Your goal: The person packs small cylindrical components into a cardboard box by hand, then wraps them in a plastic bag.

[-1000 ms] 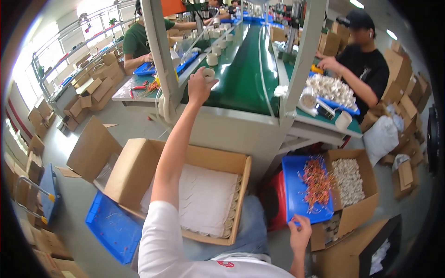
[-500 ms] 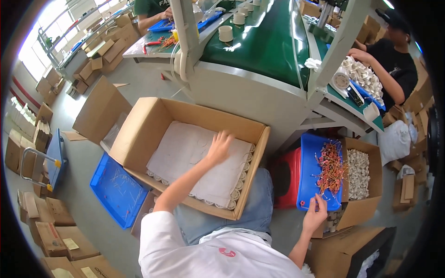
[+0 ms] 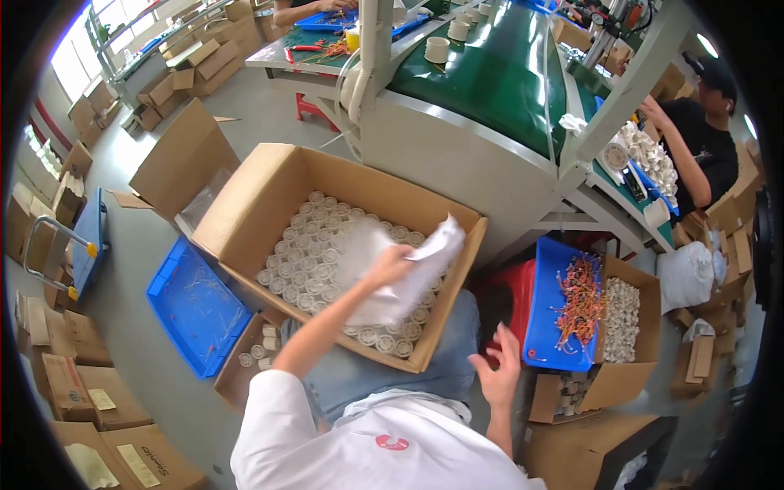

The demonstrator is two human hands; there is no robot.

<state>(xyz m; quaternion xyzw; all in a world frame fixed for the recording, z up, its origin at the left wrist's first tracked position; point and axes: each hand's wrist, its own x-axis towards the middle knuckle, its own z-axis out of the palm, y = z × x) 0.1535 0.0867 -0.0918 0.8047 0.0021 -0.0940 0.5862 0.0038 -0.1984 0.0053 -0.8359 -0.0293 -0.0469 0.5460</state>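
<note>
From my remote seat: my right grip (image 3: 500,371) is loosely spread, empty, near the blue tray (image 3: 545,314). Farther, my left grip (image 3: 392,265) pinches the white sheet (image 3: 445,247) over round white parts (image 3: 306,265) inside the carton (image 3: 392,194). Seemingly I'm uncovering them; next calls for lifting the sheet clear.

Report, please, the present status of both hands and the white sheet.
Left hand gripping creased white sheet over round parts in box. Right hand open, looks empty, beside wire tray. Sheet hides some round parts.
</note>
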